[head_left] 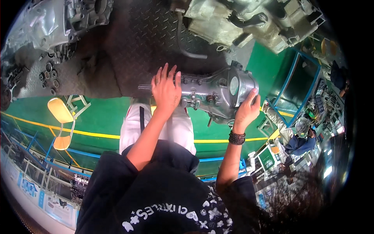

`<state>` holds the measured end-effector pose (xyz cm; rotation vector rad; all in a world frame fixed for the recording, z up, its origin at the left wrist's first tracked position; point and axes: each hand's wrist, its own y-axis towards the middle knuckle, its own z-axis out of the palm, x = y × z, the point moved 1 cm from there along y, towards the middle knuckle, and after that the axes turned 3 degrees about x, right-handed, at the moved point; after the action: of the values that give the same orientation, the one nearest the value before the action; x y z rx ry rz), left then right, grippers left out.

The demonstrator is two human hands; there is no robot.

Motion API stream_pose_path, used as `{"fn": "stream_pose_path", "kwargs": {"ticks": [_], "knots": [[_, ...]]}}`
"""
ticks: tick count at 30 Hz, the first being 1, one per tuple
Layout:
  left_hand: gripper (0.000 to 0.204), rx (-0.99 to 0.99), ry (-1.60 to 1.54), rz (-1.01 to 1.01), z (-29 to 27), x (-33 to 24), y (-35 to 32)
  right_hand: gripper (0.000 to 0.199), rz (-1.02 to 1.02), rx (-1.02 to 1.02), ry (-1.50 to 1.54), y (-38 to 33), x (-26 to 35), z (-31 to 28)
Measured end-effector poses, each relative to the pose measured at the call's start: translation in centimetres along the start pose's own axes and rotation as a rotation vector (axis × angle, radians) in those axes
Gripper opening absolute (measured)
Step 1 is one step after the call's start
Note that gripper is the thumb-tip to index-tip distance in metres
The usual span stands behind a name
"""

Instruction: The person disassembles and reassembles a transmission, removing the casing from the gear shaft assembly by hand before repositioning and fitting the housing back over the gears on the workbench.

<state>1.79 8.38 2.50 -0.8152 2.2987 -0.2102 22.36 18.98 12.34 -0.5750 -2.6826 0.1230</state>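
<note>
A grey metal gearbox housing (212, 87) lies on its side along the near edge of the dark metal-plate bench, its wide bell end to the right. From its narrow left end a thin splined shaft (144, 87) sticks out. My left hand (166, 89) rests over that narrow end, fingers stretched out and slightly spread. At the wide end, my right hand (248, 109) is curled against the rim of the casing, its thumb and fingers on the metal; a dark beaded bracelet circles that wrist. The underside of the housing is hidden.
Large cast-metal casings stand at the back left (50, 27) and back right (241, 19). Several bearings and rings (48, 74) lie at the left. A bent metal bar (183, 43) rests behind the housing. Yellow chairs (60, 110) and a blue-framed stand (298, 84) are on the green floor.
</note>
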Motion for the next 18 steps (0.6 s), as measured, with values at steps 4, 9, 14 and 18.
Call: {"fn": "stream_pose_path", "kwargs": {"ticks": [4,9,14,18], "knots": [[0.041,0.027,0.081,-0.020,0.4,0.2,-0.5,0.048,-0.094,-0.111,-0.029,0.0,0.3,0.1],[0.039,-0.014,0.044,-0.011,0.4,0.4,-0.7,0.054,-0.030,-0.075,-0.021,-0.5,-0.2,0.3],[0.041,0.021,0.025,-0.023,0.6,0.8,-0.1,0.056,-0.006,-0.074,0.003,-0.8,0.0,0.2],[0.045,0.066,-0.005,-0.036,0.5,0.7,-0.4,0.054,-0.062,-0.185,-0.027,-0.8,-0.8,0.2]]}}
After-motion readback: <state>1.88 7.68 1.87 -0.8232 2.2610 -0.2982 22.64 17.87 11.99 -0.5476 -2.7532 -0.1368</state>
